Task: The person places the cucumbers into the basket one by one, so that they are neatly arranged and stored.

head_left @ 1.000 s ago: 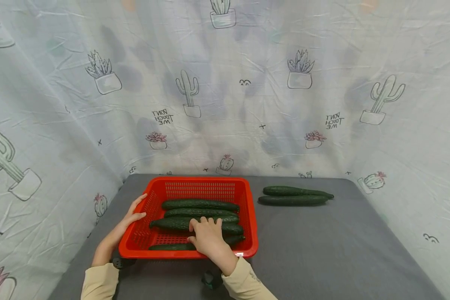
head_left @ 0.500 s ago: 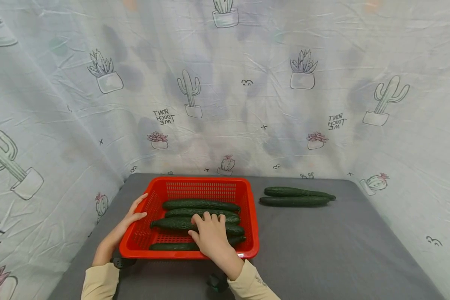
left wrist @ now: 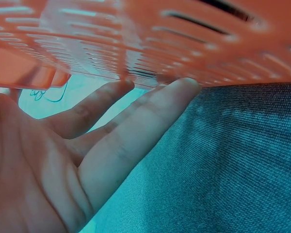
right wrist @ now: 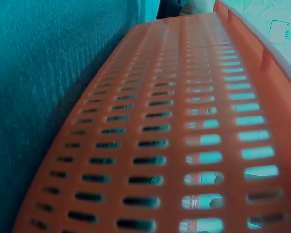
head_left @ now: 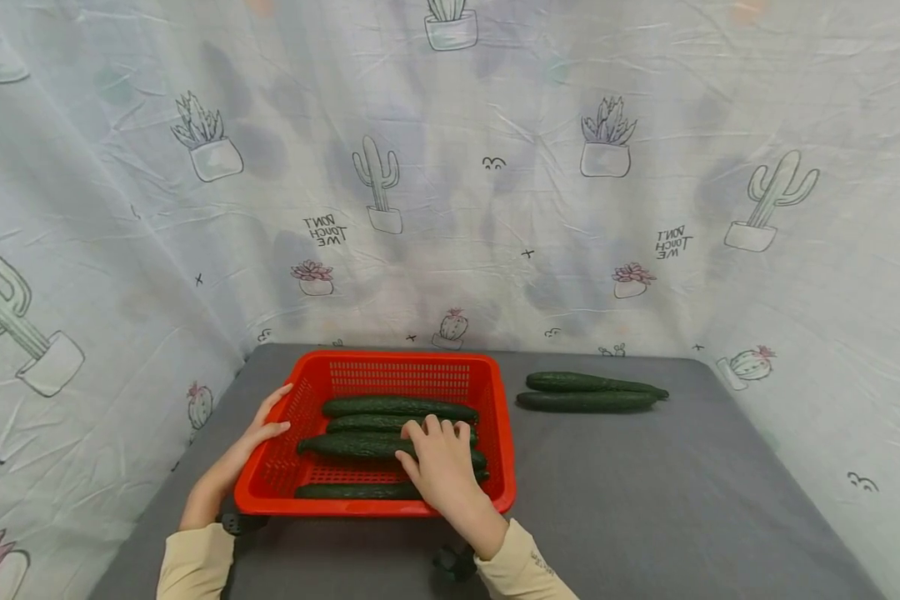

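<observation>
A red slotted plastic basket (head_left: 258, 507) sits on the table with several dark green cucumbers lying crosswise in it. My left hand (head_left: 258, 432) lies against the basket's left side, thumb near the rim. In the left wrist view its fingers (left wrist: 131, 136) are straight, tips against the slotted wall. My right hand (head_left: 446, 467) reaches over the front rim and rests on the third cucumber (head_left: 348, 447) from the back, fingers loosely bent, tips partly hidden. Another cucumber (head_left: 356, 492) lies along the front wall, partly behind that hand. The right wrist view shows only the basket's outer wall (right wrist: 177, 121).
Two more cucumbers (head_left: 588, 402) lie side by side on the grey tabletop (head_left: 645, 492), right of the basket. A pale curtain (head_left: 525, 208) printed with potted cacti encloses the table at the back and sides. Dark wrist devices show below both hands.
My right hand has slid to the right along the third cucumber, which stays in place. My left hand keeps its place at the basket's left side.
</observation>
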Available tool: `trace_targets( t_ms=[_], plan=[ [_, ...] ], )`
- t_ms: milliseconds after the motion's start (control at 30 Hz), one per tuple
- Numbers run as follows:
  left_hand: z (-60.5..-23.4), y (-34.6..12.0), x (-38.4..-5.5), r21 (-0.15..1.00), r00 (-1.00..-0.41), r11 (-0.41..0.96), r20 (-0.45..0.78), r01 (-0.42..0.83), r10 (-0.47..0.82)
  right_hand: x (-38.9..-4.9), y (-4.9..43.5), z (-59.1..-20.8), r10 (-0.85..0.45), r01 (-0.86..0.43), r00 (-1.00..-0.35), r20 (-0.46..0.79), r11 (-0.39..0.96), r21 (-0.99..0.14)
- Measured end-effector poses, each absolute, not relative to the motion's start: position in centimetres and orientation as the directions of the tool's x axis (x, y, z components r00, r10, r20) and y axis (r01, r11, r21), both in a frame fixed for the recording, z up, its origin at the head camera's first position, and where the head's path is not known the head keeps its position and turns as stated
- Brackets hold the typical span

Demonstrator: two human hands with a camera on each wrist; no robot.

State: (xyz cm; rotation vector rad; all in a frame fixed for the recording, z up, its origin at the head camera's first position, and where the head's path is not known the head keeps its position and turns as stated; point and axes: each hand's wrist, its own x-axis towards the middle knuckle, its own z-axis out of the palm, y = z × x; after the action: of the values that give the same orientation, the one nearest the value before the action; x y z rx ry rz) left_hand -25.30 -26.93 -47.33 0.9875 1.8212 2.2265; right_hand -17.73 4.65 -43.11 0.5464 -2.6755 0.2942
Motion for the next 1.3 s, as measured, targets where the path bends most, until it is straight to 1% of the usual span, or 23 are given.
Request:
trace_targets(
  t_ms=[33, 133, 233, 333, 433, 600, 667, 733, 900, 1167, 1300],
  plan=[
    [-47.4, -27.0, -25.3, 0.909, -0.783, -0.279, 0.409, 0.309, 0.467, -17.8, 4.8, -43.1, -0.331, -0.412, -0.848, 0.415, 0.903, -0.122],
    [-47.3, -27.0, -25.0, 0.939, -0.822, -0.230, 0.335, 0.254, 0.461, -17.9, 5.5, -42.9, -0.325, -0.406, -0.857, 0.399, 0.904, -0.137],
    [-47.1, -27.0, -24.5, 0.962, -0.857, -0.171, 0.266, 0.211, 0.441, -18.1, 6.5, -42.5, -0.315, -0.407, -0.866, 0.388, 0.895, -0.181],
    [-46.8, -26.9, -24.2, 0.976, -0.881, -0.119, 0.215, 0.181, 0.422, -18.4, 7.6, -42.1, -0.300, -0.406, -0.870, 0.392, 0.886, -0.223],
    [-46.6, -27.0, -24.0, 0.988, -0.900, -0.052, 0.154, 0.146, 0.407, -18.7, 8.7, -41.9, -0.287, -0.402, -0.868, 0.405, 0.884, -0.236],
    [-46.3, -27.2, -23.5, 0.997, -0.913, 0.053, 0.030, 0.056, 0.408, -19.1, 10.5, -41.9, -0.257, -0.381, -0.873, 0.414, 0.890, -0.252],
    [-46.2, -27.3, -23.4, 0.997, -0.911, 0.068, -0.008, 0.022, 0.413, -19.3, 11.3, -41.9, -0.250, -0.377, -0.877, 0.410, 0.888, -0.265],
    [-46.2, -27.3, -23.3, 0.997, -0.911, 0.071, -0.024, 0.006, 0.411, -19.6, 12.0, -41.9, -0.253, -0.384, -0.879, 0.405, 0.879, -0.284],
    [-46.1, -27.3, -23.4, 0.998, -0.917, 0.055, 0.012, 0.037, 0.399, -20.4, 13.4, -41.4, -0.279, -0.430, -0.865, 0.416, 0.840, -0.331],
    [-46.2, -27.2, -23.0, 0.986, -0.928, 0.163, -0.032, 0.031, 0.371, -21.6, 16.2, -41.2, -0.268, -0.431, -0.855, 0.444, 0.844, -0.320],
    [-46.3, -27.1, -23.0, 0.990, -0.926, 0.140, -0.029, 0.026, 0.376, -22.3, 17.8, -41.9, -0.263, -0.438, -0.846, 0.464, 0.839, -0.324]
  ],
)
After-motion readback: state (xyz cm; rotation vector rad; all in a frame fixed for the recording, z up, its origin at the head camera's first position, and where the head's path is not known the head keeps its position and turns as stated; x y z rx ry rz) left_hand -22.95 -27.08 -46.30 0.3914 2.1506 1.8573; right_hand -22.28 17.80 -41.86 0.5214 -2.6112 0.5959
